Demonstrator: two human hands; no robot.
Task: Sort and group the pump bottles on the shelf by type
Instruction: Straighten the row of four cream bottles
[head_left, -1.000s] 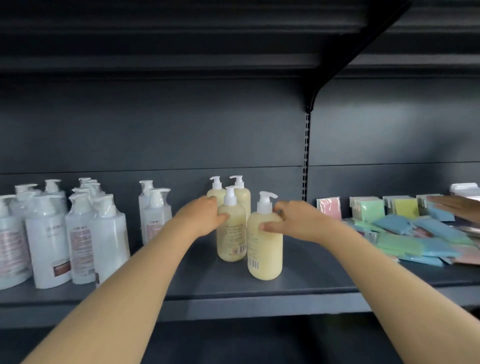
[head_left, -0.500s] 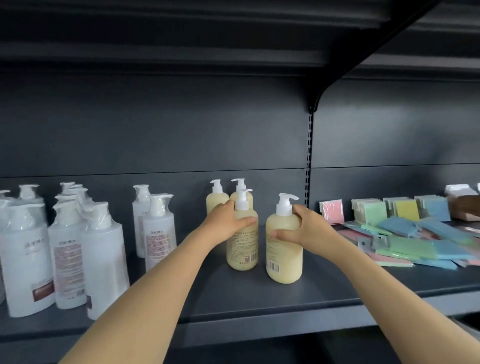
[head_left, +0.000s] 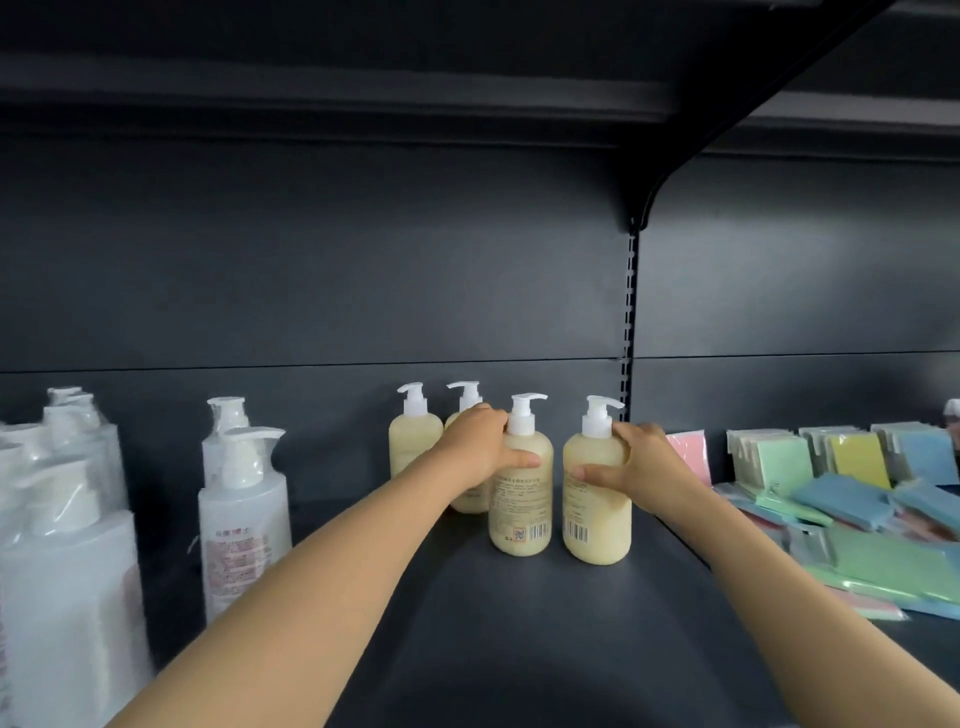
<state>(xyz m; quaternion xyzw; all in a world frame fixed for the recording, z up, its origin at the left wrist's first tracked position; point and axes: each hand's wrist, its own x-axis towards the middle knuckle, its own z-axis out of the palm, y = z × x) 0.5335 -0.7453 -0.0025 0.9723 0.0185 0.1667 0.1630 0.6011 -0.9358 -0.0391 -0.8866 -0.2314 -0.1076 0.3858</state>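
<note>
"On the dark grey shelf (head_left: 519, 623), where do the yellow ones stand?"

"Near the middle, four of them, all upright, in two rows. The front-left yellow bottle (head_left: 521, 499) and the front-right yellow bottle (head_left: 597, 514) stand just beside each other with a narrow gap between them, barcode labels facing out. The back-left yellow bottle (head_left: 414, 441) stands behind and to the left. Of the back-right yellow bottle (head_left: 467, 397), little more than the white pump shows above the wrist."

"And the person's hands?"

"The left hand (head_left: 480, 452) grips the front-left yellow bottle at its shoulder. The thumb lies across the front and the fingers curl round the far side. The right hand (head_left: 641, 473) grips the front-right yellow bottle from the right in the same way, thumb on the front, fingers wrapped behind just below the pump. Both bottles look to be resting on the shelf, though that cannot be told for certain."

"What else is on it?"

"Two white pump bottles (head_left: 241, 499) stand one behind the other, well apart to the left. A blurred white cluster (head_left: 62, 519) stands at the far left edge. Coloured packets (head_left: 857, 462) in pink, green, yellow and blue are at the right, some propped against the back panel, others lying flat."
</note>
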